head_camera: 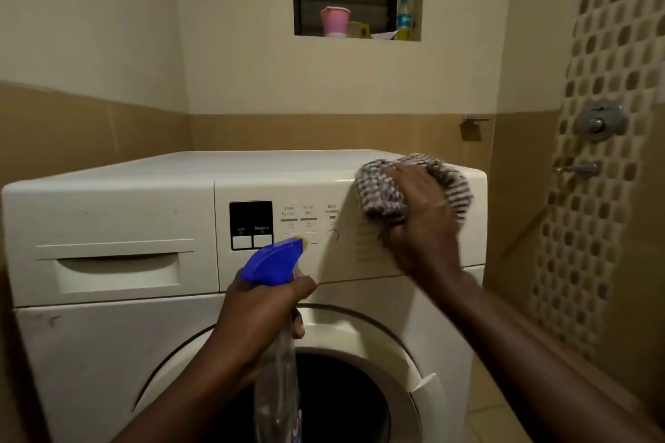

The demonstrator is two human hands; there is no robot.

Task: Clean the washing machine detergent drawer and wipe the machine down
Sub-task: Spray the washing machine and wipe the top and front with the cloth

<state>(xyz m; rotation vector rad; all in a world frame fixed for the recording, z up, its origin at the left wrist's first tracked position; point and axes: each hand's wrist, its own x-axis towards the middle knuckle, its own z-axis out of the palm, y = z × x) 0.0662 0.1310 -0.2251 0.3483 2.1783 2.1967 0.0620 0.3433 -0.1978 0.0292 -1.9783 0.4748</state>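
- Step in hand, as judged: wipe-down of the machine [108, 352] front, not the drawer.
- Right hand [421, 216]: fingers curled over a bunched cloth [381, 198] and pressing it to the right end of the panel [342, 262], at the top edge.
- Left hand [259, 313]: wrapped round the neck of the bottle [273, 259], with the nozzle aimed at the panel near the buttons.
- Drawer [115, 266]: upper left of the front, closed and flush, neither hand on it.
- Next move, as judged: carry the cloth leftward across the panel with light pressure over the buttons. The drawer is not yet pulled, so one hand must be freed for that.
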